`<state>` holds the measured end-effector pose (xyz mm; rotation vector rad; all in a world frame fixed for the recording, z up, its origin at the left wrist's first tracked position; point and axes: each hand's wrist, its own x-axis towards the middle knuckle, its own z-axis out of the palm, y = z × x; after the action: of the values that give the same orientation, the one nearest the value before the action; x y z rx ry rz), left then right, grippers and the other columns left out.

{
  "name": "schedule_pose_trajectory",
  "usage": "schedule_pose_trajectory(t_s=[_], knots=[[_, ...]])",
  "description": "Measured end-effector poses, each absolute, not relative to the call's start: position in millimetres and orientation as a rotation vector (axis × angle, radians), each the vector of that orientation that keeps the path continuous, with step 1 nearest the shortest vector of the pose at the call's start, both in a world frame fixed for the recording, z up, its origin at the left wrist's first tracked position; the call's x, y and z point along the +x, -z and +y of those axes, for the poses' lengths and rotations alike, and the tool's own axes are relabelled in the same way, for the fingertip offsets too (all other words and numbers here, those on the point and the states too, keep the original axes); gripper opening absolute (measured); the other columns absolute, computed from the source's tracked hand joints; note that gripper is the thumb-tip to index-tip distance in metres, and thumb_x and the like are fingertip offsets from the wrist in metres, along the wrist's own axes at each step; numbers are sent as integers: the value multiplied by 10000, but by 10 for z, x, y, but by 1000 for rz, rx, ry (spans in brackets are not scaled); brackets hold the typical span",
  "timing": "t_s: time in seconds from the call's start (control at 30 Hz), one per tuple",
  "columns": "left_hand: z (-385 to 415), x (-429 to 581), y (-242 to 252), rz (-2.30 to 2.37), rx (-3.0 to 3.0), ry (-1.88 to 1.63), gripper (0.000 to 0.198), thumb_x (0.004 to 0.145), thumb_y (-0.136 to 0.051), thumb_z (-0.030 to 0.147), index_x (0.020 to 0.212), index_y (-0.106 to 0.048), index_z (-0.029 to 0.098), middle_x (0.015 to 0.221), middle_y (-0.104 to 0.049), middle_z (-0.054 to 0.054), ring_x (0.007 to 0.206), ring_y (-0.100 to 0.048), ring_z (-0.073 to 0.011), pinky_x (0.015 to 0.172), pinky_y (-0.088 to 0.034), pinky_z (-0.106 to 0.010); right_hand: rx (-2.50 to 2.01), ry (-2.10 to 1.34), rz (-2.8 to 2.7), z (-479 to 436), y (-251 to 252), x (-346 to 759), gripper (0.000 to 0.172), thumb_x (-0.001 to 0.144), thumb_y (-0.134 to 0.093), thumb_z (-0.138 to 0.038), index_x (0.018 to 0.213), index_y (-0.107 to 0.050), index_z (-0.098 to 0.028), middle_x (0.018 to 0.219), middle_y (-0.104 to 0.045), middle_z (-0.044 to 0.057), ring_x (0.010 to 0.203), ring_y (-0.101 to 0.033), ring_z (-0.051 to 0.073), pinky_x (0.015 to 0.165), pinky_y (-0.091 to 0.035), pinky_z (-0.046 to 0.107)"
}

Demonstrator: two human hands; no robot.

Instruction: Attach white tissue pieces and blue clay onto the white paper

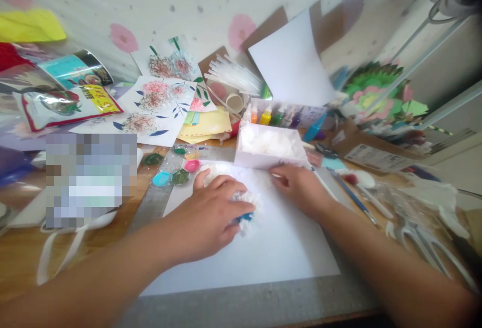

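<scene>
Fluff (256,203) sits mid-paper (286,255), gripped by the left hand (214,213), the right hand (301,190) curled at two o'clock, its hold unclear; this seems a steadying step, next calling for gentle pressure.

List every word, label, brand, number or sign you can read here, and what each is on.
None reads clearly.
Red-and-white packet: marks on its yellow panel, too blurred.
Cardboard box: white label, print too small and blurred.
Teal-and-black container: any lettering is too blurred.
Pixelated patch at left: nothing readable.
</scene>
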<state>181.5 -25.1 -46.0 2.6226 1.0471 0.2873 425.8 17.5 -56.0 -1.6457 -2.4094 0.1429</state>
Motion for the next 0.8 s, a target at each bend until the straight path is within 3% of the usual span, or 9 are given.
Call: schedule_pose_trajectory(t_s=[0.07, 0.23, 0.4, 0.5, 0.6, 0.8], knots=[[-245, 1813, 457, 1048, 2616, -290, 364, 787, -574, 176, 1098, -608, 361, 1249, -511, -34, 1208, -399, -293, 1027, -115, -648, -1676, -116, -2390, 200, 589, 4234, 194, 801, -491, -174, 745, -676, -190, 803, -705, 46, 715, -611, 186, 600, -382, 263], [-236, 1801, 459, 1054, 2607, -295, 356, 792, -572, 180, 1097, -601, 361, 1245, -512, -26, 1209, -398, -302, 1017, -119, -658, -1725, -80, -2308, 260, 708, 4238, 180, 763, -493, -137, 783, -665, -185, 870, -709, 58, 771, -612, 195, 633, -368, 262], [-233, 1793, 464, 1058, 2607, -324, 342, 793, -578, 177, 1085, -604, 354, 1236, -518, -28, 1199, -408, -300, 1018, -98, -660, -1741, -142, -2257, 270, 681, 4276, 141, 779, -474, -165, 763, -612, -187, 722, -668, 21, 659, -582, 161, 572, -349, 239], [-226, 1795, 463, 1060, 2601, -335, 330, 799, -576, 182, 1079, -604, 355, 1240, -519, -26, 1203, -404, -295, 1011, -104, -660, -1724, -179, -2264, 242, 623, 4250, 156, 819, -486, -266, 743, -602, -194, 683, -638, 5, 632, -562, 148, 557, -342, 233], [-219, 1798, 460, 1071, 2597, -330, 335, 800, -575, 183, 1082, -601, 361, 1247, -519, -19, 1211, -399, -295, 997, -133, -658, -1747, -156, -2254, 217, 617, 4184, 203, 766, -584, -378, 809, -630, -185, 766, -658, 37, 670, -560, 175, 578, -337, 254], [-222, 1793, 459, 1078, 2592, -323, 331, 794, -577, 186, 1074, -608, 361, 1247, -521, -11, 1216, -401, -298, 1000, -167, -649, -1821, -127, -2167, 234, 681, 4158, 126, 748, -497, -175, 674, -599, -185, 689, -644, 27, 623, -526, 161, 558, -304, 257]])
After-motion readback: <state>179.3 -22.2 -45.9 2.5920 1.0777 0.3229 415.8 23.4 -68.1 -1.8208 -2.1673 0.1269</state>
